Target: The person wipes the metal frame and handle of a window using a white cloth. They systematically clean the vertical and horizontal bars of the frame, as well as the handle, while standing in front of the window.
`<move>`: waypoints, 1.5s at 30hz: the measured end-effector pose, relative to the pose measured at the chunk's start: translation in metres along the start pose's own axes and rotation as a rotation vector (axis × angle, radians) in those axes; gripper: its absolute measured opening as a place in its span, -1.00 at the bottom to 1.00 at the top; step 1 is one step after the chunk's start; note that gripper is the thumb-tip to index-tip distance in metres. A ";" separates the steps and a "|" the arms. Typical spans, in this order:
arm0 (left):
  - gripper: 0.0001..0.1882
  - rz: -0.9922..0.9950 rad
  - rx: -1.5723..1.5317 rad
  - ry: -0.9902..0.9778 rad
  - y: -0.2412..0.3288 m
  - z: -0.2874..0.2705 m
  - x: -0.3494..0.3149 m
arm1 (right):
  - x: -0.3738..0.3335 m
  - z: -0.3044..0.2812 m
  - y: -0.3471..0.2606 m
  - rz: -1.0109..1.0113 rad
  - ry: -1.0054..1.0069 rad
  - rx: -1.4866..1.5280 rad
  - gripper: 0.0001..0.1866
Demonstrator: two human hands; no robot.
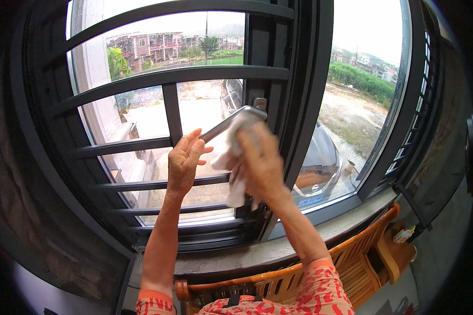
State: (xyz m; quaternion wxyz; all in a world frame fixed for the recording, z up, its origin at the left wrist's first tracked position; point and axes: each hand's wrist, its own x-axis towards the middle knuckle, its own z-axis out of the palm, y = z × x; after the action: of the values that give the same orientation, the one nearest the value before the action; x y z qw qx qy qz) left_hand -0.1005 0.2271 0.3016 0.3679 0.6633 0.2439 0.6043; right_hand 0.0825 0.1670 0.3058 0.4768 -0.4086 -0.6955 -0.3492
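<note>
A grey metal lever handle slants up to the right across the dark barred window, towards a latch plate on the frame. At the handle's lower left end is my left hand, its fingers and thumb closed about the tip. My right hand, blurred by motion, presses a whitish cloth to the handle's upper part. Loose folds of the cloth hang below my fingers. The cloth and hand hide part of the handle, and I cannot make out how it joins the frame.
Dark horizontal bars cross the window on the left. Below runs a grey sill, with a slatted wooden bench under it at the right. Through the glass a dark car stands outside.
</note>
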 end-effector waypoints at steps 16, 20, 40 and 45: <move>-0.60 0.122 0.051 -0.007 -0.011 0.007 0.003 | 0.006 -0.006 0.017 0.190 -0.060 -0.499 -0.45; -0.59 0.121 0.054 -0.015 -0.011 0.006 0.004 | -0.017 0.001 0.010 0.247 -0.067 -0.415 -0.46; -0.59 0.145 0.120 -0.039 -0.011 0.007 0.004 | -0.005 0.024 0.004 0.123 -0.056 -0.487 -0.54; -0.61 0.161 0.105 -0.009 -0.011 0.008 0.002 | -0.022 0.047 -0.004 0.221 -0.141 -0.659 -0.51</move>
State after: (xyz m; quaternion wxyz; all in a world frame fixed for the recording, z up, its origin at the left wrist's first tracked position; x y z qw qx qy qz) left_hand -0.0906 0.2341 0.2939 0.2840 0.7018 0.2197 0.6153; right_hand 0.0656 0.2018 0.2707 0.3053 -0.6363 -0.5282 -0.4721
